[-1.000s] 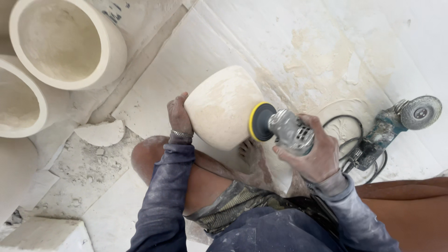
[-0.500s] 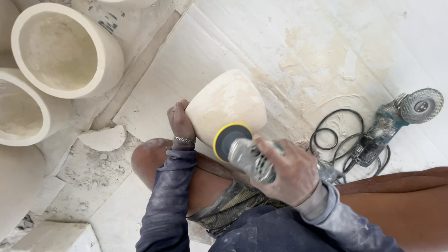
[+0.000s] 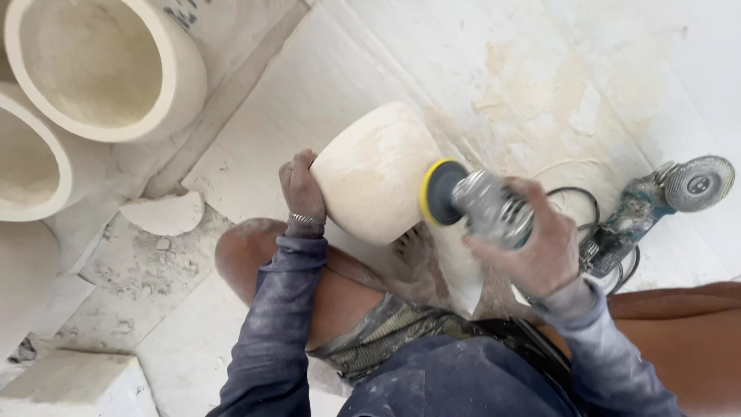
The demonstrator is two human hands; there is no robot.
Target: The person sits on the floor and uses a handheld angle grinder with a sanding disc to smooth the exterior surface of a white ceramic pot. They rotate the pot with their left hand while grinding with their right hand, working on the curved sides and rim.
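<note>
Left hand (image 3: 302,193) grips the left side of a pale stone bowl (image 3: 374,174), fingers wrapped on its wall, a ring band at the wrist. The bowl sits tilted on the person's bare knee (image 3: 247,259), base toward the body, rounded outside facing up. Right hand (image 3: 540,247) is closed around the body of a sander (image 3: 486,205); its yellow-edged disc (image 3: 438,191) presses against the bowl's right side. Both sleeves are blue and dusty. To the right on the floor (image 3: 494,54) lies a second tool, a teal angle grinder (image 3: 656,205) with a grey disc, well apart from the bowl, its black cable (image 3: 587,197) looped just beside the right hand. Upper left, two large pale round pots (image 3: 108,69) lie on their sides, openings toward the camera, one above the other and touching. A broken flat stone shard (image 3: 162,212) lies on the floor near the left knee. A pale block (image 3: 73,382) sits at bottom left. Floor is white with tan dust patches.
</note>
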